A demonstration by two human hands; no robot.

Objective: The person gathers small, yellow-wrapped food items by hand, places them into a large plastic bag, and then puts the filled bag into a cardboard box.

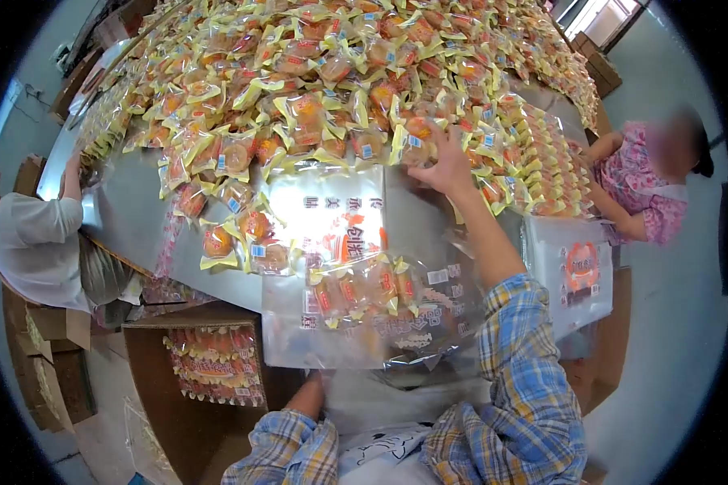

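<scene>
My right hand [445, 164] is at the near edge of the pile, with its thumb and fingers around a small wrapped cake [413, 144] in clear and yellow film. Below it a clear printed plastic bag [437, 319] lies open toward my body, with a row of several wrapped cakes [349, 293] inside. Beneath this bag are flat clear bags [287, 194] with red and dark print. My left hand is hidden under the bags; only the wrist [309, 396] shows, so its fingers cannot be made out.
A large heap of wrapped cakes [299, 65] covers the metal table [129, 202]. Neat rows of cakes [542, 162] lie at the right, near more flat bags [578, 271]. A cardboard box [194, 428] with filled packs stands below left. One person is at each side.
</scene>
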